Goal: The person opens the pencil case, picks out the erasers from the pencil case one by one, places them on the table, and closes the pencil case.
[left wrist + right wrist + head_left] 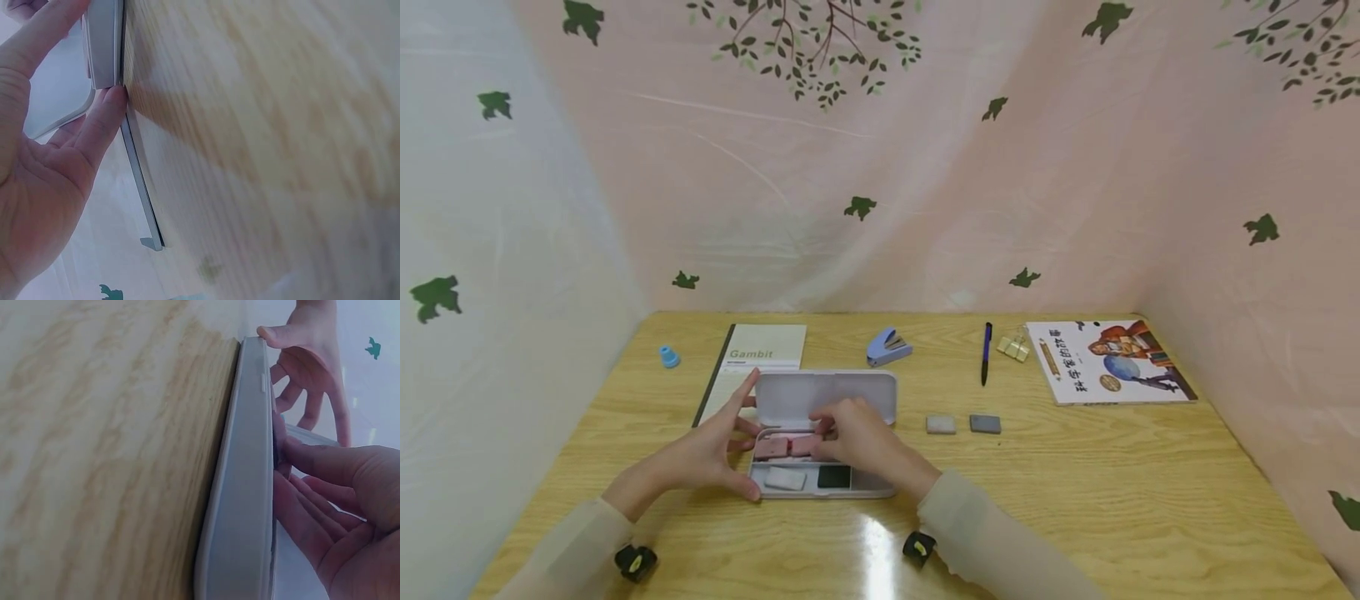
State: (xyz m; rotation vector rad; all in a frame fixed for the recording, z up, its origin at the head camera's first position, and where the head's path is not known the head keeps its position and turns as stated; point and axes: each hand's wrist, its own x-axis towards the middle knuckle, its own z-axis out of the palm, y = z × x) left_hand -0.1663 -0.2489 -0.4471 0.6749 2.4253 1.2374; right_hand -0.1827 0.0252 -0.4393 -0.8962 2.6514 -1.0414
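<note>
Pink, a block (803, 447) is pinched by the fingers of the right hand (859, 435) in a white case (874, 483), whose left end is touched by the outspread fingers of the left hand (709, 451). The case is set nearer the left edge of the bench (1075, 500) than the right.

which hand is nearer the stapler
Right. The right hand is over the open case, in front of the stapler; the left hand is at the case's left end, farther off.
</note>
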